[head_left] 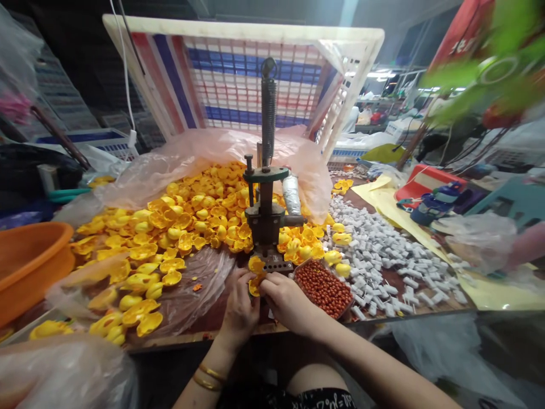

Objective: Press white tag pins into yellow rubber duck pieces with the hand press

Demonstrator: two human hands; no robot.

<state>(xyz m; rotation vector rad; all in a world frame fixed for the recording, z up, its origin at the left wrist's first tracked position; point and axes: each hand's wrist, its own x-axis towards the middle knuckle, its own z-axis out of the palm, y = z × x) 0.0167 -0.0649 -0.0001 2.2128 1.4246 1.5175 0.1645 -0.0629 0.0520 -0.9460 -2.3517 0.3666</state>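
Just in front of the hand press (266,218), a yellow plastic shell piece (256,272) sits between my two hands. My left hand (240,304) is closed, its fingers curled against the left side of that piece. From the right, my right hand (287,295) pinches at the same piece with bent fingers; anything smaller in the fingertips is hidden. Beside my right hand stands a tray of small red-brown beads (323,288). A heap of yellow shell pieces (213,199) spreads behind and left of the press.
Many small grey-white plastic parts (378,261) cover the table's right side. An orange basin (34,261) stands at the left edge. Behind the press leans a white plastic crate (247,25). A red container (426,184) and a blue bottle (438,201) lie at the far right.
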